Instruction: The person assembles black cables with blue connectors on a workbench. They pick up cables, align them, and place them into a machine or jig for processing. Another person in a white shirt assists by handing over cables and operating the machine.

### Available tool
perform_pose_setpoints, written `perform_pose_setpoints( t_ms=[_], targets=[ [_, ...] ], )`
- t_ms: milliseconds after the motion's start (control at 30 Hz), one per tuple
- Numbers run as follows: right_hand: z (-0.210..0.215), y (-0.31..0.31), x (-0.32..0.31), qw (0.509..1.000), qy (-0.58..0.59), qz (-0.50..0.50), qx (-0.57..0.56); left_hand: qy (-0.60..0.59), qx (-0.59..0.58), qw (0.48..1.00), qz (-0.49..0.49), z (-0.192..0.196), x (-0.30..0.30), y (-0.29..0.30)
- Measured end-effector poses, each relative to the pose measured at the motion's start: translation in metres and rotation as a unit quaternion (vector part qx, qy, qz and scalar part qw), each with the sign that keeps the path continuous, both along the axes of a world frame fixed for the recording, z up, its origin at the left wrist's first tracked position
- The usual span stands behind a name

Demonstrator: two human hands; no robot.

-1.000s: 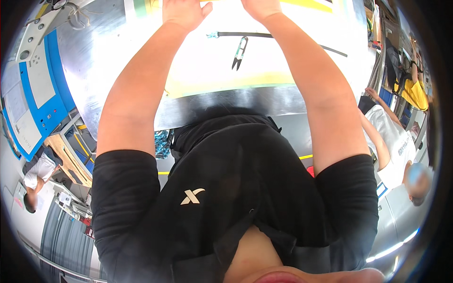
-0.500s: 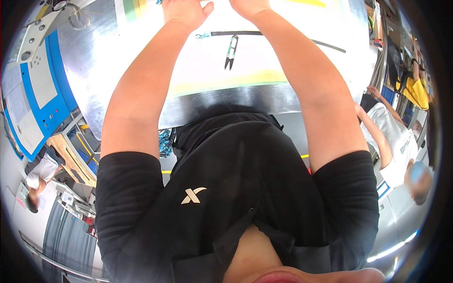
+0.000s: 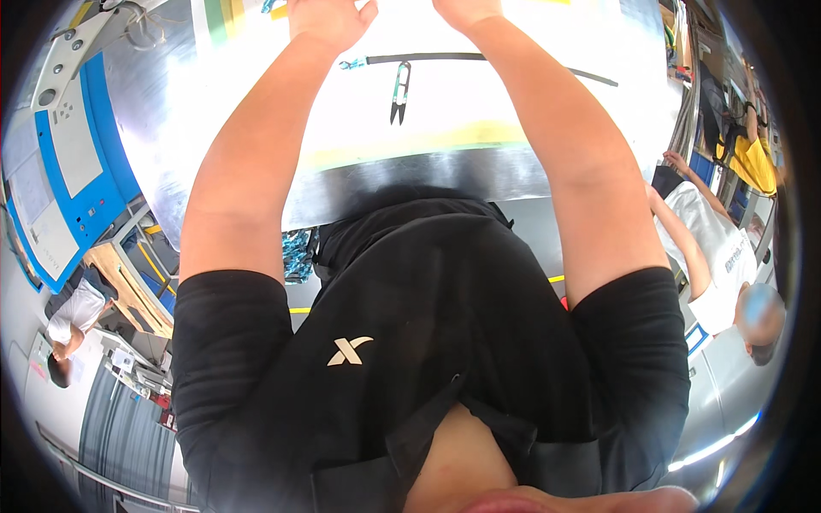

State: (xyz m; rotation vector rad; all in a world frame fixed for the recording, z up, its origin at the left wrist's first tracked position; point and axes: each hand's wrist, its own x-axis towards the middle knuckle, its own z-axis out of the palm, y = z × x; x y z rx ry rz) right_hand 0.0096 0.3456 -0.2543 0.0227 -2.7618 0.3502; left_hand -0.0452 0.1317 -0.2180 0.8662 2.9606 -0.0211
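My left hand (image 3: 329, 24) lies at the top edge of the view over the brightly lit table, its thumb stretched away from the palm. The other fingers run out of the picture. A bit of blue patterned material (image 3: 268, 7) shows beside it. My right hand (image 3: 466, 10) is also cut off by the top edge, so its fingers are hidden. Between my forearms lie thread snips (image 3: 400, 92) with dark blades pointing toward me. Just beyond them stretches a thin black strip (image 3: 423, 57) with a blue patterned end (image 3: 352, 64), passing behind my right forearm.
The metal table edge (image 3: 410, 175) runs close to my body. Yellow and green bands (image 3: 410, 145) border the white work surface. At the left stands a blue and white machine panel (image 3: 107, 162). Other people, one in a white shirt (image 3: 697, 222), are at the sides.
My hands are slightly farther apart, the left one shifted left and the right one right. The snips and black strip appear a little farther left in the picture.
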Motion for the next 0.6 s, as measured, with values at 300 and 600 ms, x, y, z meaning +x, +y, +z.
perform_pose_setpoints(
  t_ms=[300, 600],
  targets=[
    [0.008, -0.006, -0.001, 1.0, -0.021, 0.001, -0.013, -0.049, -0.013, 0.999, 0.015, -0.003, 0.0, 0.022],
    [0.007, -0.008, -0.002, 0.999, -0.014, 0.024, -0.017, -0.071, -0.027, 0.997, 0.017, 0.024, 0.007, 0.031]
  ],
)
